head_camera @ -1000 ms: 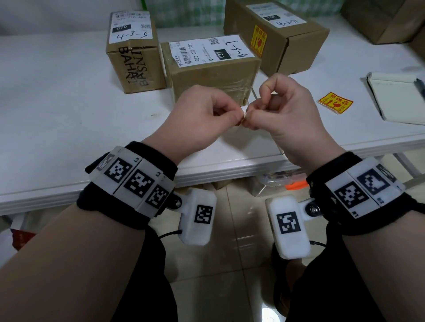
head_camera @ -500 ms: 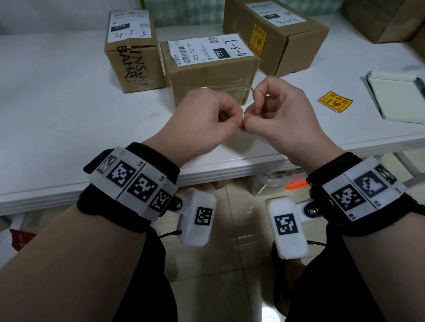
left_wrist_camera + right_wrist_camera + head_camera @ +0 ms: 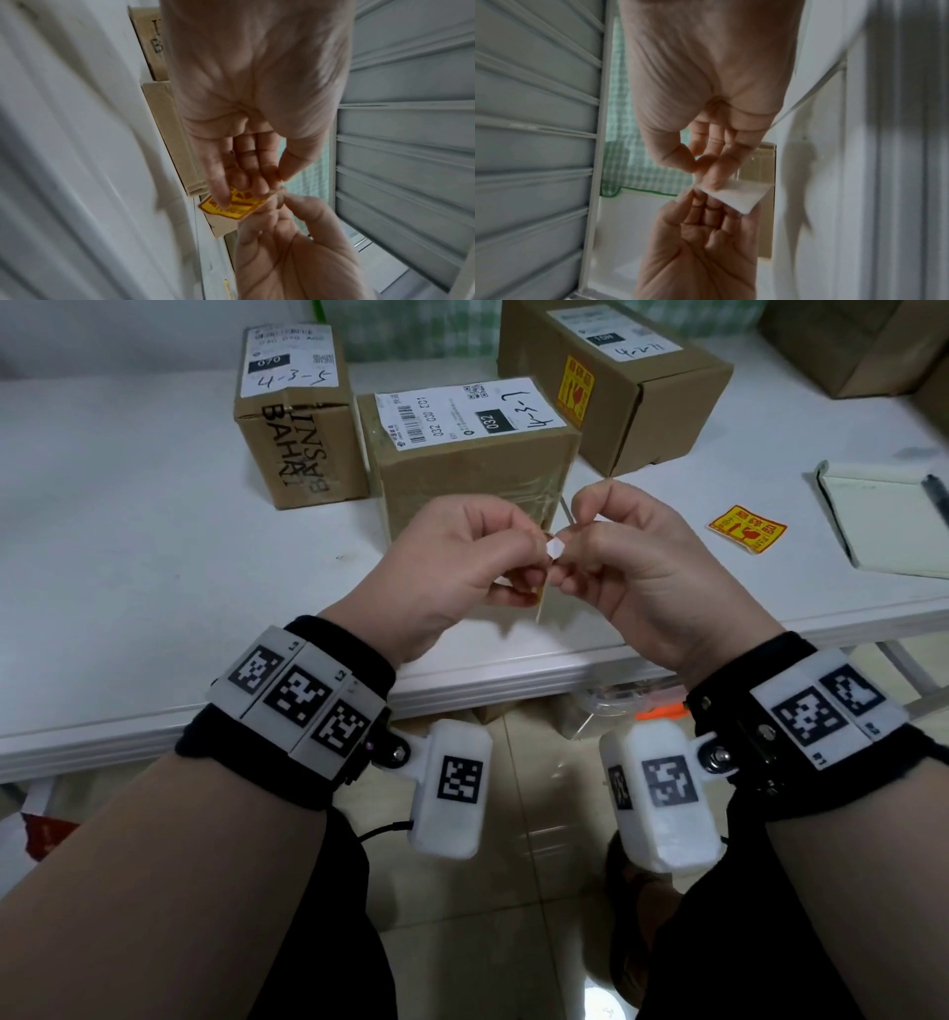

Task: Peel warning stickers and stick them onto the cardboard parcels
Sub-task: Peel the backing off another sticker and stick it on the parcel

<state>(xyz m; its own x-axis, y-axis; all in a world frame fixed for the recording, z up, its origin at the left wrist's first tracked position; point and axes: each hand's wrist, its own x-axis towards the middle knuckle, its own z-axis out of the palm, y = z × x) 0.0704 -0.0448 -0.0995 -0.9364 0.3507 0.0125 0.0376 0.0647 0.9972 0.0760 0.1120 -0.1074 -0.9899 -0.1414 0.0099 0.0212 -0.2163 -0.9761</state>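
Both hands pinch one small yellow and red warning sticker above the near edge of the white worktop [image 3: 128, 516]

The left hand [image 3: 452, 562] has its fingers curled, fingertips [image 3: 223, 201] pressed on the yellow and red warning sticker [image 3: 231, 209]; the right hand [image 3: 631, 567] nips the sticker's white paper backing [image 3: 739, 194] between thumb and forefinger, and the two hands touch. At 12 o'clock from the hands stands a brown cardboard parcel with a white label marked 032 [image 3: 462, 469]; at 11 o'clock a brown parcel marked 4-3-5 [image 3: 298, 428]; at 1 o'clock a larger brown parcel bearing a yellow sticker [image 3: 642, 387]. At 3 o'clock a small stack of yellow stickers [image 3: 747, 535] lies flat, beside a white notepad [image 3: 883, 521]
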